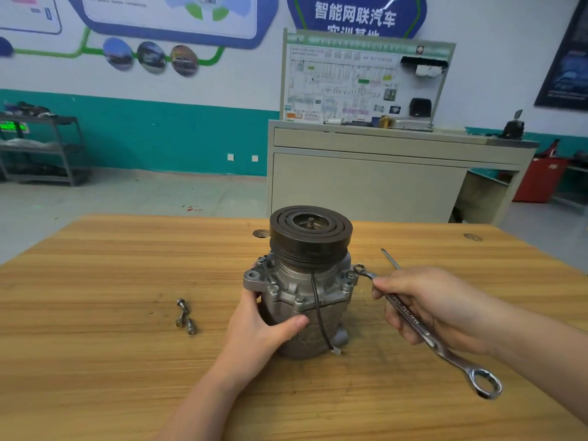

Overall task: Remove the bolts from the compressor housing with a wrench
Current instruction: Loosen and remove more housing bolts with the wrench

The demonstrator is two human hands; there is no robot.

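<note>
The compressor housing [302, 300] stands upright on the wooden tabletop [111, 265], with its dark pulley [310, 230] on top. The left hand [264, 326] holds the body from the front-left side, its grip closed around the metal, thumb across the front. The right hand [423, 307] has its grip clamped on the shaft of a double ring wrench [413, 319]; the small ring end is just beside the right side of the flange, near a bolt [350, 275], but it does not seem seated on any head yet. I judge that the work is in the middle: some bolts are already out, and the step in hand is to bring the ring onto the next one. The next move calls for lowering the ring squarely over the head before turning, while the left hand keeps the housing from rotating. Counting: three loose bolts [184, 316] lie together on the tabletop, left of the housing; about six heads are visible in the flange, others may be hidden behind. There is one wrench, and one thin screwdriver [390, 258] lies behind the right hand.
</note>
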